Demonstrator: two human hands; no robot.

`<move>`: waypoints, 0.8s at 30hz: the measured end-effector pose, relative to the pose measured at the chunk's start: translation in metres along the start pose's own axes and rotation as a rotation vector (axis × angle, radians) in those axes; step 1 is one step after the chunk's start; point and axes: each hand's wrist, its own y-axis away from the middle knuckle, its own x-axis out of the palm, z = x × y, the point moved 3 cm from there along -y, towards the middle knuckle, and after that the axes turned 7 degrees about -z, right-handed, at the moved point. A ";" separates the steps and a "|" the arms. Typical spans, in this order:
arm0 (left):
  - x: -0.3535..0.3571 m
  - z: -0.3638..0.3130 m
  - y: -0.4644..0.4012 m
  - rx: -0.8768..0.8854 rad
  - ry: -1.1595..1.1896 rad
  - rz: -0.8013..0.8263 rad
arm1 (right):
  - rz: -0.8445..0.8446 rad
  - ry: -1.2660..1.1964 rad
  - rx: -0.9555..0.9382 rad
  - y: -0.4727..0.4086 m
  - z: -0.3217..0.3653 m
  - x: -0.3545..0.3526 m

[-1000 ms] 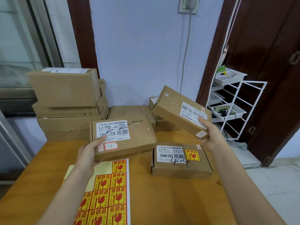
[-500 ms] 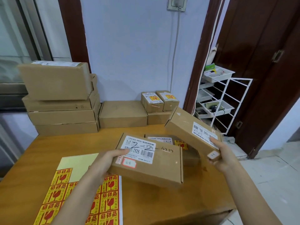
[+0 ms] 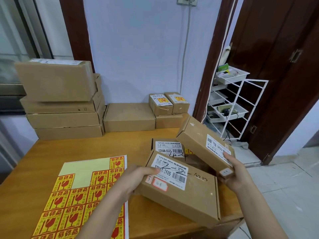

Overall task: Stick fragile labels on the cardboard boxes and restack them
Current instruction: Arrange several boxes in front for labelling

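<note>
1. Both boxes have come down and toward you over the last second. Your left hand [image 3: 136, 178] has lowered the box marked "2-2" [image 3: 181, 185] from up in front of the rear stacks to low over the near right part of the wooden table [image 3: 86, 149]. Its thumb lies on the white barcode label; I cannot see the fingers underneath.
2. Your right hand [image 3: 236, 173] has brought the narrow box [image 3: 203, 144] down as well. It is tilted, near end gripped with the fingers curled round it, far end raised.
3. Under both sits the box marked "4-4" [image 3: 170, 149], flat on the table, with a yellow sticker partly hidden by the narrow box.
4. The fragile-label sheet [image 3: 76, 200] lies just left of your left forearm, with several labels already peeled from its upper rows.
5. I see no yellow label on either held box, so I judge both need one. Set them down beside the sheet.
6. Two small boxes [image 3: 169, 102] at the back wall carry labels; the tall stack [image 3: 63, 107] on the left shows none from here.
</note>
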 end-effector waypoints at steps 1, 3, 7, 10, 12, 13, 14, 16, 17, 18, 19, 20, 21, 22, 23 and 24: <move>0.003 0.001 0.001 0.009 -0.009 0.009 | 0.016 0.006 0.002 -0.002 -0.001 0.003; 0.006 0.003 0.000 0.018 0.001 -0.004 | 0.048 0.017 0.007 -0.004 -0.003 0.011; 0.006 0.003 -0.002 0.029 0.043 -0.069 | 0.084 0.016 -0.008 -0.012 -0.003 0.030; 0.003 0.001 -0.009 0.047 0.039 -0.130 | 0.118 0.023 -0.020 -0.015 0.001 0.049; -0.001 -0.001 -0.018 0.060 0.045 -0.187 | 0.146 0.044 -0.021 -0.015 0.002 0.061; -0.003 -0.003 -0.023 0.062 0.065 -0.209 | 0.158 0.045 -0.022 -0.016 0.002 0.065; -0.006 -0.004 -0.027 0.062 0.088 -0.225 | 0.167 0.043 -0.025 -0.017 0.003 0.068; -0.009 -0.008 -0.033 0.051 0.118 -0.248 | 0.181 0.034 -0.051 -0.021 0.004 0.072; -0.009 -0.009 -0.036 0.050 0.134 -0.255 | 0.189 0.028 -0.068 -0.022 0.006 0.072; -0.009 -0.010 -0.039 0.049 0.151 -0.258 | 0.198 0.021 -0.084 -0.023 0.007 0.073; -0.009 -0.011 -0.042 0.045 0.168 -0.257 | 0.204 0.014 -0.098 -0.025 0.008 0.072; -0.008 -0.012 -0.045 0.038 0.182 -0.259 | 0.207 0.005 -0.111 -0.026 0.010 0.072; -0.007 -0.013 -0.048 0.030 0.192 -0.260 | 0.208 -0.007 -0.121 -0.027 0.011 0.072; -0.007 -0.013 -0.052 0.023 0.204 -0.259 | 0.207 -0.022 -0.129 -0.028 0.013 0.071; -0.006 -0.015 -0.055 0.019 0.213 -0.257 | 0.202 -0.039 -0.134 -0.029 0.014 0.072; -0.006 -0.015 -0.058 0.016 0.227 -0.255 | 0.196 -0.048 -0.137 -0.030 0.015 0.072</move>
